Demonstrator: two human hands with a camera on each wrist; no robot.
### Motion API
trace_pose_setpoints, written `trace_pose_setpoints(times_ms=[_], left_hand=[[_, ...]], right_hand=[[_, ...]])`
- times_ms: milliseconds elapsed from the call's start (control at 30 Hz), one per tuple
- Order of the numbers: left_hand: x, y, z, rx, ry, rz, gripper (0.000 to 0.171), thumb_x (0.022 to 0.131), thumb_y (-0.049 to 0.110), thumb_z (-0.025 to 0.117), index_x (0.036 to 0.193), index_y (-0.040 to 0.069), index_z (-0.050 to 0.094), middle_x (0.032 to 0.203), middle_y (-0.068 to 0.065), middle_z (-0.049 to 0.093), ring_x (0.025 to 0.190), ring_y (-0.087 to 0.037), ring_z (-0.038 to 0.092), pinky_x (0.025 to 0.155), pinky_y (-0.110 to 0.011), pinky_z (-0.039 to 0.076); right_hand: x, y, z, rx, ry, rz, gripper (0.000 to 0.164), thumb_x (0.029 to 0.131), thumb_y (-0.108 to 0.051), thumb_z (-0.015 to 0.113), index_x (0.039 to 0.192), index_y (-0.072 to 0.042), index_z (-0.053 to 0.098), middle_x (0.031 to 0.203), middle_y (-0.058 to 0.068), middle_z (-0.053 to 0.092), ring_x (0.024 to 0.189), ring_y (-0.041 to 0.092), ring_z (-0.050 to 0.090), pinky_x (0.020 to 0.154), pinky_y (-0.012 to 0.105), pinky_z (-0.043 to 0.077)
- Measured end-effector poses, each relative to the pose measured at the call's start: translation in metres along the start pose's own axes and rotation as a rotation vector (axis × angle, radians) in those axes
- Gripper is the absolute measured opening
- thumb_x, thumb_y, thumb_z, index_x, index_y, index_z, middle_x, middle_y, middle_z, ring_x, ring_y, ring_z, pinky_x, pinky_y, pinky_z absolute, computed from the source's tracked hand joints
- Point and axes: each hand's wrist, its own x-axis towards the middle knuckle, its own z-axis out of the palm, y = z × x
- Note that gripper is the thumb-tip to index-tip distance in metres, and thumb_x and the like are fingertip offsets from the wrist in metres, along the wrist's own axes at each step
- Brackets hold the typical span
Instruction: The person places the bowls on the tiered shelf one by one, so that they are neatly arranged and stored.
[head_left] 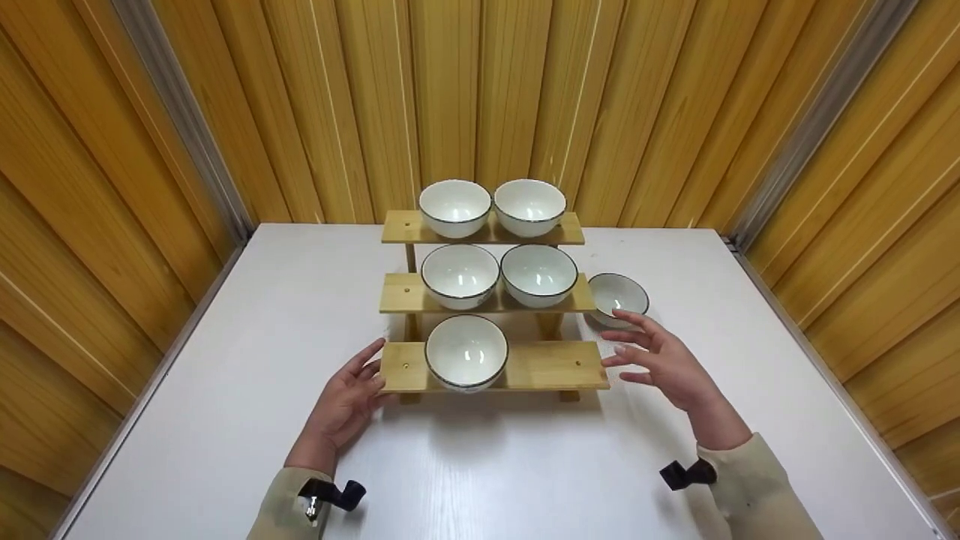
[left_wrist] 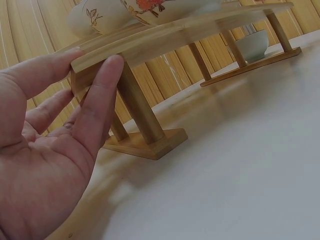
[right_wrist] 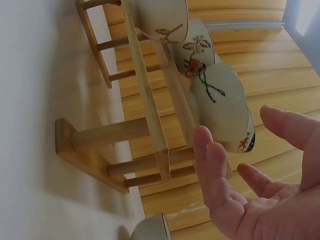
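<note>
My left hand [head_left: 352,405] is at the left end of the lowest shelf of a three-tier wooden rack [head_left: 544,367]. Its fairly straight fingers [left_wrist: 95,100] touch the end of the board, one of them reaching below it beside a leg. On the other side, my right hand [head_left: 664,364] hovers with spread fingers just off the right end of that shelf, holding nothing. One white bowl [head_left: 466,356] with a dark rim stands left of centre on the lowest shelf. Behind the right fingers, another bowl [head_left: 619,292] sits on the table, partly overlapped by them.
Two bowls [head_left: 460,274] stand side by side on the middle shelf and two more [head_left: 529,202] on the top one. Painted flowers show on a bowl's outside [right_wrist: 220,102]. The white table [head_left: 300,300] is enclosed by yellow wood-look walls [head_left: 442,97].
</note>
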Motion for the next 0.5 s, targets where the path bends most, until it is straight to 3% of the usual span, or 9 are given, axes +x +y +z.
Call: trace_pose_setpoints(times_ms=[167,333,500], left_hand=[[0.0,0.0,-0.001,0.001,-0.008,0.002,0.073,0.1,-0.006,0.054,0.164,0.01,0.022,0.137,-0.003,0.057,0.112,-0.018,0.066,0.092,-0.034,0.057],[0.0,0.0,0.0,0.01,-0.007,0.004,0.075,0.099,-0.006,0.055,0.164,0.009,0.021,0.138,-0.003,0.057,0.113,-0.018,0.066,0.09,-0.033,0.058],[0.0,0.0,-0.001,0.018,-0.008,0.008,0.075,0.098,-0.005,0.056,0.164,0.009,0.022,0.138,-0.003,0.057,0.113,-0.018,0.066,0.089,-0.033,0.059]], right_hand=[[0.003,0.009,-0.017,0.004,0.076,0.038,0.07,0.104,-0.022,0.062,0.162,-0.013,0.024,0.144,0.013,0.055,0.104,0.012,0.074,0.094,0.04,0.058],[0.014,0.022,-0.029,-0.009,0.167,0.089,0.078,0.103,-0.031,0.062,0.164,-0.012,0.017,0.154,0.026,0.042,0.102,0.008,0.073,0.089,0.032,0.06],[0.03,0.034,-0.035,0.016,0.249,0.128,0.08,0.105,-0.031,0.06,0.166,-0.015,0.011,0.159,0.028,0.034,0.102,0.007,0.073,0.088,0.032,0.06]])
